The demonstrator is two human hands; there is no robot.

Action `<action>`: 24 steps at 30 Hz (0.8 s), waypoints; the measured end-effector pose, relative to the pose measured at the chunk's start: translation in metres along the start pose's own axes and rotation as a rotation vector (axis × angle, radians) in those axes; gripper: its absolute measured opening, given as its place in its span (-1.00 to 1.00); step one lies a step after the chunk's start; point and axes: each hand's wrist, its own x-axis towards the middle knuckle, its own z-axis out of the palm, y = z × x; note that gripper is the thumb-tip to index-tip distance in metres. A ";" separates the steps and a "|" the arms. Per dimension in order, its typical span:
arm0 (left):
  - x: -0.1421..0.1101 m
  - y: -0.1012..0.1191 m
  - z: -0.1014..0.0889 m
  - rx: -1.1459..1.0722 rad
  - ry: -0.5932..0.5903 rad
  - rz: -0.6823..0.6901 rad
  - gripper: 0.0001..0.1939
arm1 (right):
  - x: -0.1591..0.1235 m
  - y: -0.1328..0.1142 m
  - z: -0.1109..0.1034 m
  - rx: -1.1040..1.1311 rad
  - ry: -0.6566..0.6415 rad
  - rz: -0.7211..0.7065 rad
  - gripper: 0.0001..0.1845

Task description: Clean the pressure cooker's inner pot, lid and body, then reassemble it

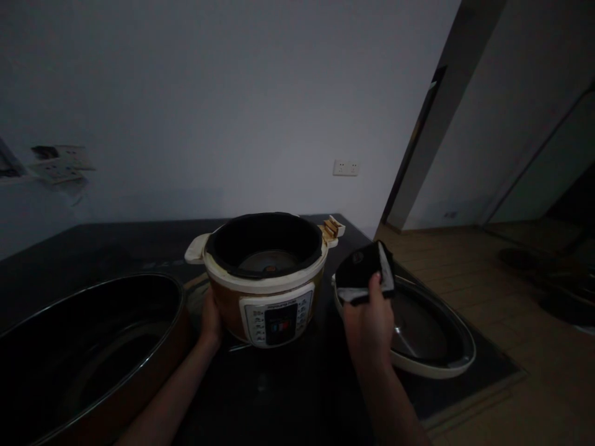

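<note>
In the head view, an electric pressure cooker (223,310) with a white control panel stands without its lid on the dark table. Its dark inside shows a round plate at the bottom. My left hand (211,319) grips the cooker's lower left side, the fingers partly hidden behind it. My right hand (372,316) is closed on a folded black cloth (360,269) with grey edging, thumb on top. It hovers to the cooker's right, over the round lid (458,368), which lies inner side up on the table.
A large brown pan (153,365) with a dark inside stands at the left, close to my left forearm. The dark table (288,396) meets a pale wall with a socket (346,168). Wooden floor (446,272) lies beyond the table's right edge.
</note>
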 end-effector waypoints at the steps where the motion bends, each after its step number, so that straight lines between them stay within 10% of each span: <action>1: -0.001 0.001 0.001 -0.001 -0.007 -0.001 -0.75 | 0.008 -0.004 0.014 0.051 0.060 0.045 -0.33; 6: -0.002 0.003 0.002 0.003 0.004 0.000 -0.74 | 0.022 -0.003 0.062 0.360 0.155 0.271 -0.25; 16: 0.004 -0.006 -0.003 -0.006 0.025 -0.018 -0.75 | 0.060 0.005 0.059 0.351 0.207 0.223 -0.30; 24: 0.004 -0.006 -0.001 -0.048 -0.035 0.007 -0.72 | 0.013 -0.002 0.058 0.184 0.102 0.133 -0.31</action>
